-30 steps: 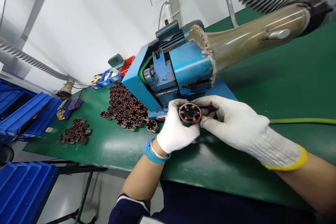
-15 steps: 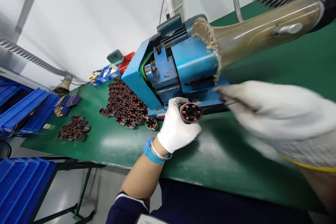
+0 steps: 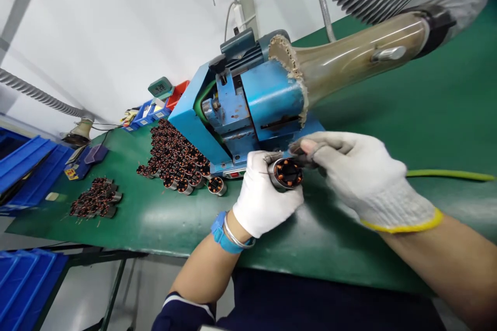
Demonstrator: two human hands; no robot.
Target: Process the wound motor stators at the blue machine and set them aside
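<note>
My left hand point(image 3: 264, 196), in a white glove, is closed around a round metal motor part point(image 3: 287, 173) with copper windings, its open face turned up toward me. Close beside its upper right edge is my right hand point(image 3: 345, 165), gloved too, with thumb and fingers pinched together. Whatever lies between those fingertips is too small to make out. Both hands are just in front of a blue machine point(image 3: 277, 93) on the green table point(image 3: 155, 222).
Many similar wound parts point(image 3: 178, 155) stand left of the machine, with a smaller pile point(image 3: 97, 199) farther left. A wide duct point(image 3: 357, 57) runs right from the machine. Small bins point(image 3: 159, 108) sit behind. A green hose point(image 3: 450, 174) lies at right.
My right hand has moved left and in to the motor part, its fingers now beside the rim. My left hand still holds the part. The camera view has shifted a little.
</note>
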